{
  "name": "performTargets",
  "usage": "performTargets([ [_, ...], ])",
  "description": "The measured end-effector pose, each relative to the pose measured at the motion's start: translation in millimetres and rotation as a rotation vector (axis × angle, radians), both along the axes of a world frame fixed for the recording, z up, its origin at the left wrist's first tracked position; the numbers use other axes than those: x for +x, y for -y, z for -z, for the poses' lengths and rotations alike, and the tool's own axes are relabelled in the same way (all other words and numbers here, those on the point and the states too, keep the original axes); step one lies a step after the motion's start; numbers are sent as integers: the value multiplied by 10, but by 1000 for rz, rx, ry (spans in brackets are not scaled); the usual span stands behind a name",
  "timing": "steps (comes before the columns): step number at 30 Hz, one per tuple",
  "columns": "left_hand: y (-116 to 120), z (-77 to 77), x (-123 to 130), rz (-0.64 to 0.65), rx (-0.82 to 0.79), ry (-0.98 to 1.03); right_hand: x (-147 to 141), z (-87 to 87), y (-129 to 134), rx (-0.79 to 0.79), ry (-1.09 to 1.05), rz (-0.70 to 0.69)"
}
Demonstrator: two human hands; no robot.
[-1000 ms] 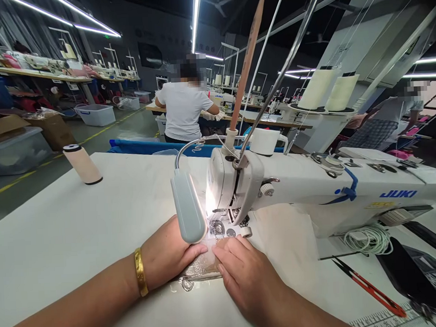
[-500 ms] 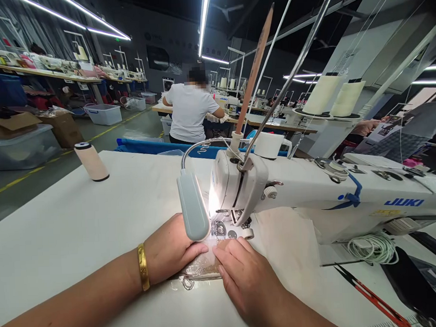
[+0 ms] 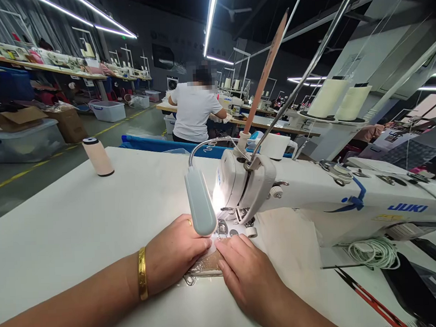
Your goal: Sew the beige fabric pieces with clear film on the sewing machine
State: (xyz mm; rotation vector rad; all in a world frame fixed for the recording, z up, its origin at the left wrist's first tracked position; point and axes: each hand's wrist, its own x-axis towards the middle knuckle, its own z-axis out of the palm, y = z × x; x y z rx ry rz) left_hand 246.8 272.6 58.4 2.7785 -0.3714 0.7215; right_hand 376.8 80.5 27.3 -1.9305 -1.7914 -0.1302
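Observation:
A small brown piece of material [image 3: 209,265] with a pale edge and a shiny, clear layer lies in front of the sewing machine [image 3: 236,182]. My left hand [image 3: 178,249], with a gold bangle at the wrist, holds its left side, the thumb pointing at the presser foot [image 3: 222,227]. Part of that hand's fingers is hidden behind the grey-green lamp [image 3: 201,205]. On the right side of the piece, my right hand [image 3: 250,278] presses with fingers together. Both thumbs or fingertips nearly meet just before the foot.
A peach thread cone [image 3: 98,158] stands at the table's far left. Red-handled tweezers [image 3: 368,294], a coil of pale cord [image 3: 373,253] and a black item [image 3: 401,271] lie at right. A white mug [image 3: 275,146] stands behind the machine head. A co-worker [image 3: 196,109] sits ahead.
The brown piece and both hands have shifted slightly toward the presser foot, showing less of the piece's near side. The whole view has swung a little, moving the scene rightward.

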Motion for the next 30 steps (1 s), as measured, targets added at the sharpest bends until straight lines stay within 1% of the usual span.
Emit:
performTargets([
  [5, -7, 24, -5, 26, -2, -38, 13, -20, 22, 30, -27, -34],
  [11, -4, 45, -18, 7, -17, -51, 19, -29, 19, 65, -15, -46],
  [19, -32, 112, 23, -74, 5, -55, 50, -41, 11, 38, -50, -2],
  [24, -33, 95, 16, -44, 10, -67, 52, -27, 12, 24, -54, 30],
  [30, -28, 90, 19, -45, 20, -62, 65, -55, 17, 46, -75, 23],
])
